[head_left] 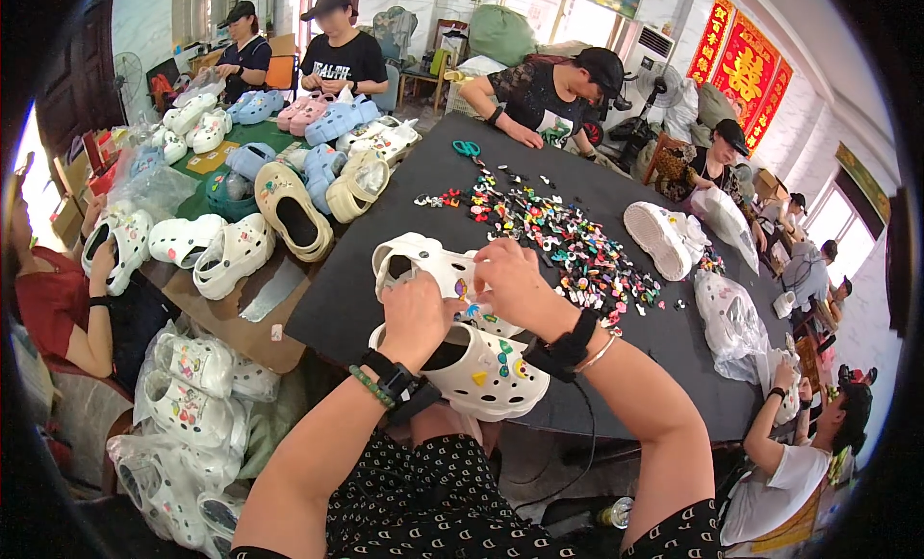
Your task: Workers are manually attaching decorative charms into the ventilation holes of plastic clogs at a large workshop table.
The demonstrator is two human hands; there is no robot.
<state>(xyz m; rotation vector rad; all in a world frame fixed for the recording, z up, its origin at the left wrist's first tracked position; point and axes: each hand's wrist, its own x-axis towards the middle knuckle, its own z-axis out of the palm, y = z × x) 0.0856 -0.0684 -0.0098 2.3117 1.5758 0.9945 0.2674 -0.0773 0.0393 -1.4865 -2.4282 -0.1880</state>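
Note:
A white clog point(408, 255) with colourful charms lies at the near edge of the black table, under both my hands. My left hand point(420, 316) is closed on its upper, with a blue charm point(472, 311) by the fingertips. Bent over the same upper, my right hand point(517, 283) has its fingers pinched together; whatever is in them is hidden. A second white clog point(489, 378), bearing yellow and green charms, sits closer to me beneath my wrists.
Many loose charms point(568, 236) are heaped on the black table point(385, 208), near turquoise scissors point(466, 148). White clogs point(660, 239) lie to the right, beside a bagged pair point(729, 323). Another table at left carries beige clogs point(289, 212). Bagged clogs point(188, 405) are stacked low left. Several people work around.

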